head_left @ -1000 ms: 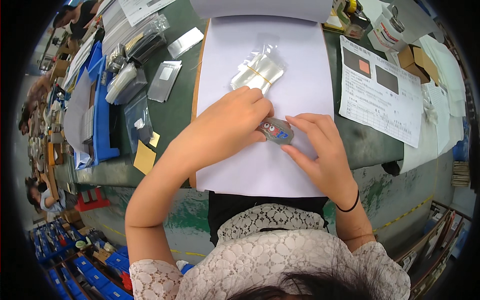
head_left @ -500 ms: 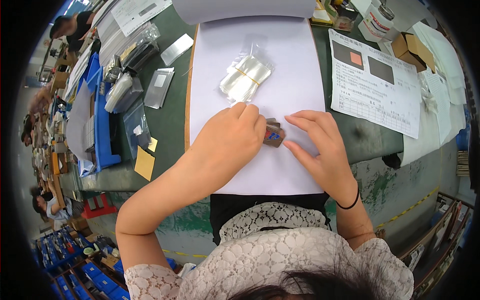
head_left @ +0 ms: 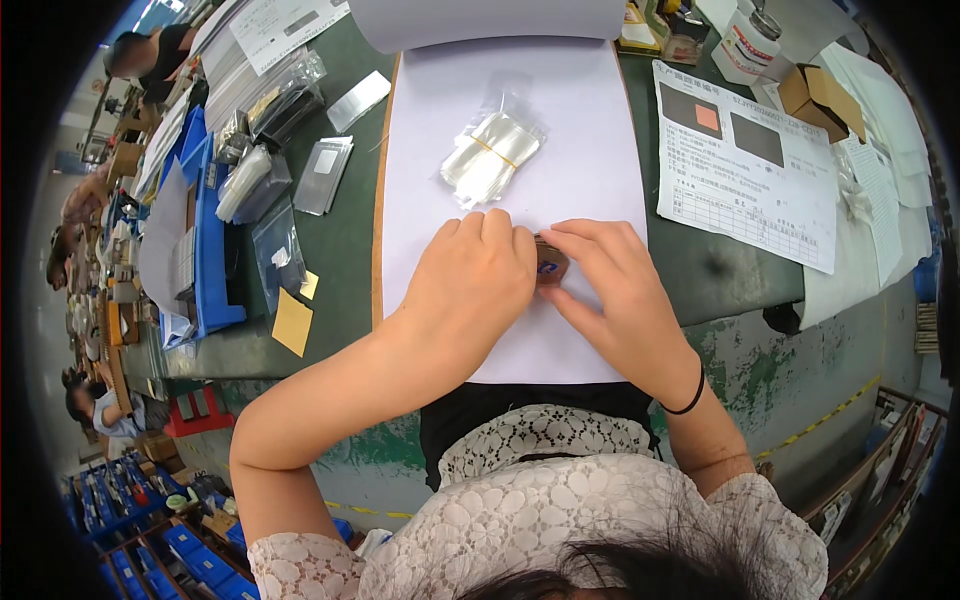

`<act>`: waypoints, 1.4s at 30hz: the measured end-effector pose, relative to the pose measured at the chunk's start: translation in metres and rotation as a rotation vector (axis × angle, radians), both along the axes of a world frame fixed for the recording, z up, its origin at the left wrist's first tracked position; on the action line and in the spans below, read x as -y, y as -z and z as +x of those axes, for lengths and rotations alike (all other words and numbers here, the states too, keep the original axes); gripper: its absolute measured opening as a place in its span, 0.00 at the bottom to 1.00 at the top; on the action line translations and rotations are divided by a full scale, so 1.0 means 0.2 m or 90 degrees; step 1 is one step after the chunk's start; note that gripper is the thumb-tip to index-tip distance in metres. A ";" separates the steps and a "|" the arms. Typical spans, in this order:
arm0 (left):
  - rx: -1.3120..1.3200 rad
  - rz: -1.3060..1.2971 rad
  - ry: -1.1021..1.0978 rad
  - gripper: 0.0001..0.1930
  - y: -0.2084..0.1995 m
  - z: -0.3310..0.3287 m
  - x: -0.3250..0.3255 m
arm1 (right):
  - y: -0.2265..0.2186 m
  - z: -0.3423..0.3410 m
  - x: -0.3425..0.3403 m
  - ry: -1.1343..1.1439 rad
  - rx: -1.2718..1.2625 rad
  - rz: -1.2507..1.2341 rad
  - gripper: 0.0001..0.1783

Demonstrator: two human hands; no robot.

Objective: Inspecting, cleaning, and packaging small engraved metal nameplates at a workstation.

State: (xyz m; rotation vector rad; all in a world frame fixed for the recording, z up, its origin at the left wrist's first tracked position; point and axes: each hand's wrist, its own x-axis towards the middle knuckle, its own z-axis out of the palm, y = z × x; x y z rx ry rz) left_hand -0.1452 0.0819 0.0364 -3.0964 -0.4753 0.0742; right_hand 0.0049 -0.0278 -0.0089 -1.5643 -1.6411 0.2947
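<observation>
A small stack of brown cards (head_left: 549,266) with blue print sits between my hands over the white paper sheet (head_left: 425,120). My left hand (head_left: 470,280) has its fingers curled closed around the stack's left side and hides much of it. On the stack's right side, my right hand (head_left: 615,280) grips it, with fingertips at the upper edge and the thumb at the lower edge. Just beyond my left knuckles lies a bundle of clear plastic sleeves (head_left: 492,155), tied with a yellowish rubber band.
At left on the green table are a blue tray (head_left: 212,250), several clear plastic packs (head_left: 325,175) and a yellow paper slip (head_left: 291,323). A printed sheet (head_left: 745,200) lies at right, with a white bottle (head_left: 746,45) and an open cardboard box (head_left: 822,100) behind it.
My right hand has moved left and closed in on the cards' right side. Less of the cards shows now. My left hand has shifted slightly right.
</observation>
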 end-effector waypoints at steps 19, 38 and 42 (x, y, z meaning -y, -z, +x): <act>-0.033 0.001 -0.030 0.20 -0.02 0.01 0.04 | 0.02 0.02 0.04 0.026 -0.009 0.013 0.28; 0.410 -1.586 -0.134 0.35 0.30 -0.29 0.06 | -0.21 -0.12 0.00 -0.223 -0.164 -0.025 0.56; 0.385 -1.540 -0.091 0.29 0.27 -0.32 0.08 | -0.21 -0.14 -0.01 -0.258 -0.181 -0.111 0.58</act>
